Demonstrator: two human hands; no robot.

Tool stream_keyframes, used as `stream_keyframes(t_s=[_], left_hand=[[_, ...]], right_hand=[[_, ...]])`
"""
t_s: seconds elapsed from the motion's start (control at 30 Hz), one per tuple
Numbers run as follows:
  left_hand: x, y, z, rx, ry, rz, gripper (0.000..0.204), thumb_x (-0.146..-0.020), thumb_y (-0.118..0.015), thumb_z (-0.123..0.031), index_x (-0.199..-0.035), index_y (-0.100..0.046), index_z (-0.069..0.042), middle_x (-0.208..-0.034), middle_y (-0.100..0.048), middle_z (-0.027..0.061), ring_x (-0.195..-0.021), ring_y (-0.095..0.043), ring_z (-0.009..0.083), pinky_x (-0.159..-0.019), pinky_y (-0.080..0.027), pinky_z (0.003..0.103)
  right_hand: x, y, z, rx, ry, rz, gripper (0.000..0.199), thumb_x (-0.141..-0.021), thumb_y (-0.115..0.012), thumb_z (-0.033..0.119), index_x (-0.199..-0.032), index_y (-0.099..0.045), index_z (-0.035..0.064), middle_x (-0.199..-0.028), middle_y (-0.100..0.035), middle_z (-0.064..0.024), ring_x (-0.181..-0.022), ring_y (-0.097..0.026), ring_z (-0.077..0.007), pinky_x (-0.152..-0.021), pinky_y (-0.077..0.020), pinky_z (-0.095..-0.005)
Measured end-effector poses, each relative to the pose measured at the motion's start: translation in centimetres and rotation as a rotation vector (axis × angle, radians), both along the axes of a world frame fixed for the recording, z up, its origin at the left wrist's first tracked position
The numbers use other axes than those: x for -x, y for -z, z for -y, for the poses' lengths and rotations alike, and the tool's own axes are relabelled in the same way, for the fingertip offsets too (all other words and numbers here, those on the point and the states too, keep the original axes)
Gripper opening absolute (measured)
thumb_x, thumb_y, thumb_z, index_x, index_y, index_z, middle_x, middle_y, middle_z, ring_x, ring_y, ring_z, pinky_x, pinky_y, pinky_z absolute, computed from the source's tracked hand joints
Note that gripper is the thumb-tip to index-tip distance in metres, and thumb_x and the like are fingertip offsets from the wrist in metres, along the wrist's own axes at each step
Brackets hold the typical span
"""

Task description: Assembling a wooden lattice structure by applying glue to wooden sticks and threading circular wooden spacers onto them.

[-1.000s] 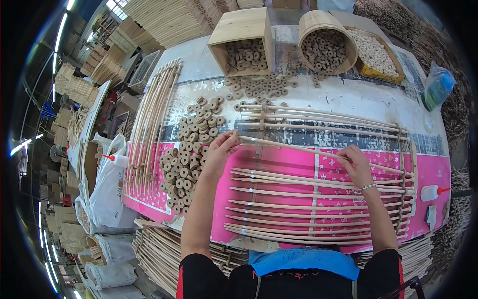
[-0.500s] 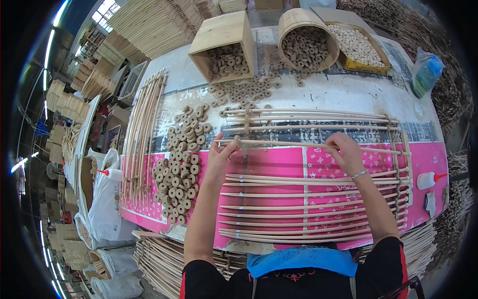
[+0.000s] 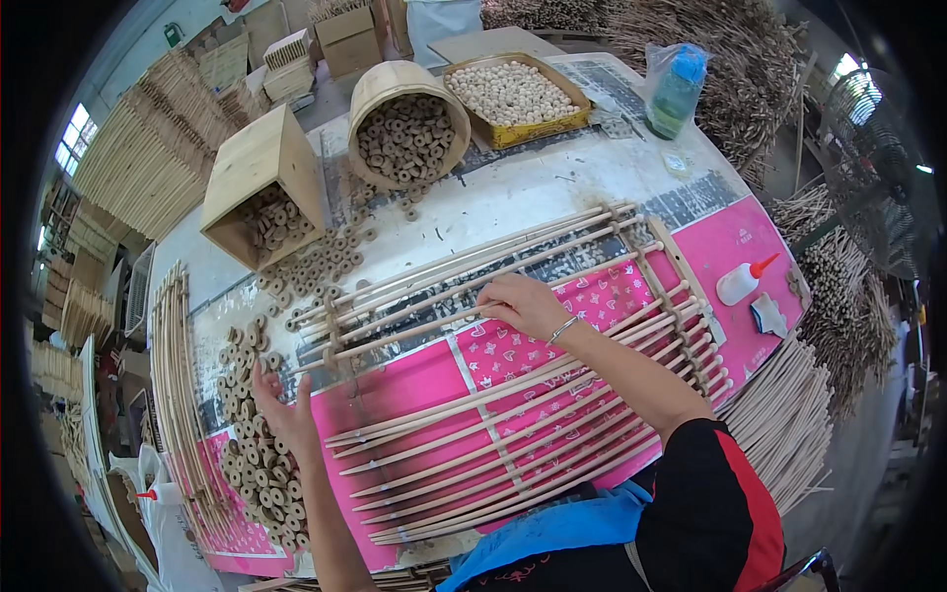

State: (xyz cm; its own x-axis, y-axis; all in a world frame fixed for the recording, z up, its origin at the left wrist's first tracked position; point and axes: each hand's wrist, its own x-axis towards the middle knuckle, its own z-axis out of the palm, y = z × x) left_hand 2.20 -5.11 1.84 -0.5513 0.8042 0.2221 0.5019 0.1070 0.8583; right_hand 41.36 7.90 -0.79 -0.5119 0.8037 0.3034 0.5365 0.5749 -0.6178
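The rattan frame [image 3: 513,385] lies flat on the desk [image 3: 533,187] — its long rods run left-near to right-far. The right hand [image 3: 521,304] presses one rod, fingers curled; the left hand [image 3: 281,414] rests spread on wooden rings [image 3: 252,464].

Glue bottle [image 3: 742,282], green bottle [image 3: 675,89] (bagged), yellow bead tray [image 3: 516,132].

Curved rattan-rod frame [image 3: 513,385] beside wooden rings [image 3: 252,444]

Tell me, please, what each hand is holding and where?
The right hand rests on a rod of the wooden frame, mid-length; a closed grip cannot be told. The left hand lies on the wooden rings, holding nothing visible.
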Motion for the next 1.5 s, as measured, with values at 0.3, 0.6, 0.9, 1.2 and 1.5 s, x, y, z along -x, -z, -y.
stream_keyframes(t_s=[0.3, 0.6, 0.9, 1.2, 1.5], left_hand=[[0.2, -0.6, -0.6, 0.028, 0.302, -0.808, 0.045, -0.074, -0.081, -0.01, -0.118, -0.072, -0.015, -0.113, -0.064, 0.0071, -0.108, -0.059, 0.0308, -0.092, -0.045, 0.044], [-0.1, 1.7, -1.7, 0.041, 0.302, -0.738, 0.041, -0.075, -0.081, -0.017, -0.114, -0.071, -0.02, -0.112, -0.061, 0.0018, -0.107, -0.057, 0.0268, -0.091, -0.041, 0.043], [-0.1, 2.2, -2.0, 0.076, 0.332, -0.734, 0.039, -0.076, -0.081, -0.019, -0.114, -0.07, -0.017, -0.106, -0.062, 0.0025, -0.104, -0.058, 0.0269, -0.087, -0.044, 0.043], [10.2, 3.3, -3.4, 0.255, 0.056, -0.866, 0.049, -0.081, -0.078, -0.013, -0.129, -0.065, -0.013, -0.124, -0.064, 0.0044, -0.115, -0.059, 0.0285, -0.099, -0.045, 0.043], [10.0, 3.2, -3.9, 0.125, 0.075, -1.043, 0.027, -0.083, -0.073, -0.013, -0.11, -0.069, -0.013, -0.11, -0.068, 0.0038, -0.113, -0.06, 0.0262, -0.095, -0.041, 0.043]], right_hand=[[0.8, 2.4, -1.4, -0.03, -0.098, -0.042, 0.015, -0.09, -0.069, 0.025, -0.098, -0.068, 0.0124, -0.096, -0.065, -0.0061, -0.097, -0.063, -0.0288, -0.083, -0.0508, -0.0408], [1.0, 1.1, -1.3, -0.075, -0.064, -0.011, 0.012, -0.089, -0.071, 0.016, -0.093, -0.069, 0.0052, -0.086, -0.058, -0.0096, -0.087, -0.059, -0.0292, -0.078, -0.0481, -0.0389], [1.5, 1.0, -1.3, -0.185, -0.038, 0.093, 0.012, -0.09, -0.068, 0.019, -0.092, -0.069, 0.0075, -0.091, -0.061, -0.0078, -0.09, -0.059, -0.0294, -0.08, -0.0483, -0.041], [-1.6, -1.9, 4.7, 0.098, -0.014, 0.047, 0.015, -0.084, -0.077, 0.02, -0.09, -0.072, 0.0077, -0.08, -0.063, -0.0073, -0.078, -0.061, -0.0268, -0.073, -0.0464, -0.0404], [-2.8, -2.1, 8.2, 0.295, -0.108, 0.076, 0.021, -0.079, -0.08, 0.012, -0.097, -0.073, 0.0038, -0.085, -0.065, -0.0077, -0.085, -0.061, -0.0247, -0.077, -0.0486, -0.0363]])
